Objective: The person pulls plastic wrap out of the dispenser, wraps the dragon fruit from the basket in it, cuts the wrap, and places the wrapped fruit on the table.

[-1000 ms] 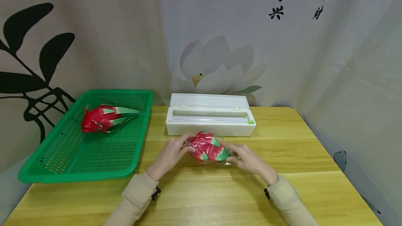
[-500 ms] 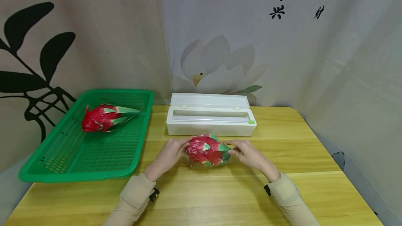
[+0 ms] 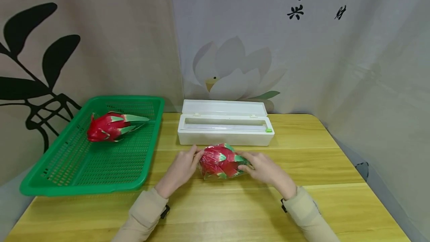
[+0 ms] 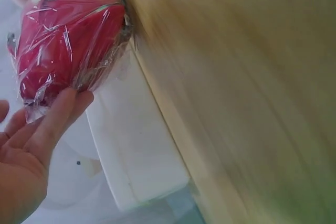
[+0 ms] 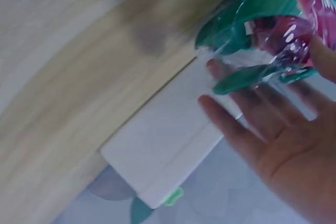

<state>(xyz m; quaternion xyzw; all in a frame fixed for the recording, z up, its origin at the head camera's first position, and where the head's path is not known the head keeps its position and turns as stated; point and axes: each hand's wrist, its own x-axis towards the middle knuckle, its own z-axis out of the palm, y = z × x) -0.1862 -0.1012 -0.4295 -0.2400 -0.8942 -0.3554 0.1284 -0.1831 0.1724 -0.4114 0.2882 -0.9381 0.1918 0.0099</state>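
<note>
A red dragon fruit (image 3: 220, 161) with green scales is wrapped in clear cling film, close over the table in front of the white box. My left hand (image 3: 181, 168) holds its left end, fingertips on the gathered film, as the left wrist view shows (image 4: 39, 150). My right hand (image 3: 265, 171) grips the leafy green end, thumb on the near side and fingers behind it. In the right wrist view, the right palm (image 5: 294, 150) faces the film-covered leaves. A second dragon fruit (image 3: 109, 127), without film in sight, lies in the green basket (image 3: 84, 188) to the left.
A white cling film box (image 3: 223, 139) stands behind the hands with its lid (image 3: 225, 107) raised. Inside shows a clear roll, and a green slider (image 3: 268, 130) sits at its right end. Cloth curtains (image 3: 134, 47) hang behind the wooden table (image 3: 336, 197).
The wrapped dragon fruit has been turned and lowered slightly toward me between both hands. Since half a second ago, the fingers have shifted on its ends while the fruit stays about in place.
</note>
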